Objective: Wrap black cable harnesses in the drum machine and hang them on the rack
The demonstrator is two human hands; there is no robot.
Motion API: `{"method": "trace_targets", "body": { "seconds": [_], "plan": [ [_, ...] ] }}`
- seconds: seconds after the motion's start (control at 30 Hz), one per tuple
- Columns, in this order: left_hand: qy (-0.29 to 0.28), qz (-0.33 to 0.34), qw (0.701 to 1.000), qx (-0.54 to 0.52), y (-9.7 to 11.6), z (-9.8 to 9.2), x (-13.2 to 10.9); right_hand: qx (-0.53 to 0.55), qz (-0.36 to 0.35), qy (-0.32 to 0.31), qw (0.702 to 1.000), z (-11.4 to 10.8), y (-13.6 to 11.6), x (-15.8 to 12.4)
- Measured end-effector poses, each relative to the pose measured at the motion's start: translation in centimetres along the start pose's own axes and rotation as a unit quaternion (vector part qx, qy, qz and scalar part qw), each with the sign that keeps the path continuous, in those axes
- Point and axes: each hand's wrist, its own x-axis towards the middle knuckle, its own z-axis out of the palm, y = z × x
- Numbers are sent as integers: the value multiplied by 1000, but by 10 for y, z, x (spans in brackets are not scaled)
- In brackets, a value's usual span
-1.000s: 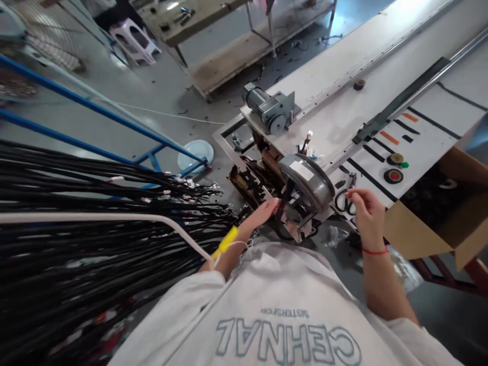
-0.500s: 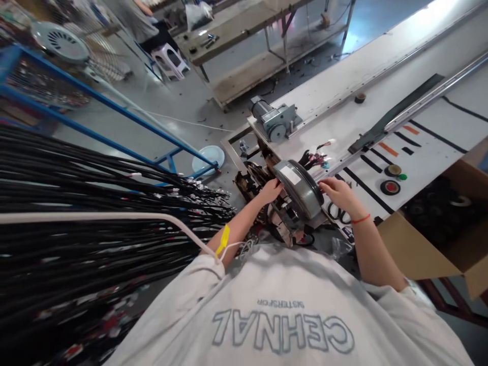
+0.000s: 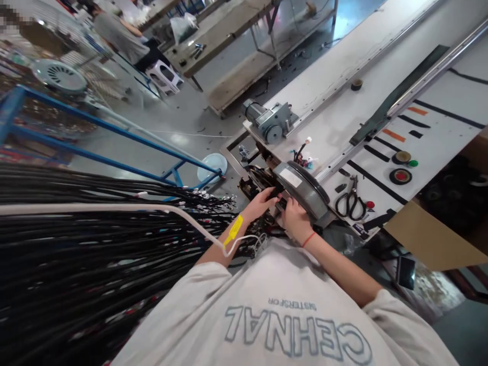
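Observation:
A round grey motor (image 3: 305, 185) with a white label stands tilted at the near end of the white bench (image 3: 343, 66). My left hand (image 3: 262, 204) reaches its left side, fingers closed around a black cable there. My right hand (image 3: 295, 219), with a red thread at the wrist, is curled against the motor's near underside, its fingertips hidden behind the casing. A yellow tag (image 3: 233, 230) and a white cord hang at my left wrist. Coloured connector leads (image 3: 303, 155) lie just beyond the motor.
Black scissors (image 3: 351, 203), tape rolls (image 3: 400, 176) and a green cap (image 3: 412, 163) lie right of the motor. A cardboard box (image 3: 430, 239) stands at the right. A large bundle of black cables (image 3: 95, 244) fills the left, over a blue frame (image 3: 114, 132). Another person (image 3: 118, 35) sits far left.
My right hand has come off the motor's right rim and down to its near underside, beside my left hand. The scissors now show uncovered. The view swung slightly.

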Motion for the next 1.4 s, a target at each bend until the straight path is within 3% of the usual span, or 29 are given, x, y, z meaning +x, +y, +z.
{"method": "trace_targets", "body": {
  "seconds": [0.1, 0.2, 0.37, 0.6, 0.73, 0.9, 1.07, 1.27, 1.4],
  "plan": [
    [-40, 4, 998, -43, -12, -11, -17, -15, 29, -46, 998, 5, 3, 19],
    [16, 30, 998, 51, -14, -11, -27, 6, 16, -62, 998, 5, 6, 23],
    [87, 22, 988, 126, -12, -4, -30, -32, 36, 6, 999, 12, 5, 15],
    [24, 11, 997, 79, -9, -5, -26, 7, 13, 42, 999, 21, 10, 15],
    [11, 4, 997, 80, -3, -1, -24, 70, 43, 31, 996, 24, 20, 19],
    [5, 4, 996, 87, -1, 2, -20, 125, 7, 41, 991, 24, 20, 15],
    [8, 20, 996, 83, -4, 4, -21, 93, 85, 30, 992, 23, 13, 22],
    [41, 26, 997, 66, -12, 17, -23, 159, -44, 34, 986, 15, 22, 11],
    [71, 18, 996, 51, -19, 28, -24, 163, -24, 29, 986, 7, 16, 10]
  ]
}}
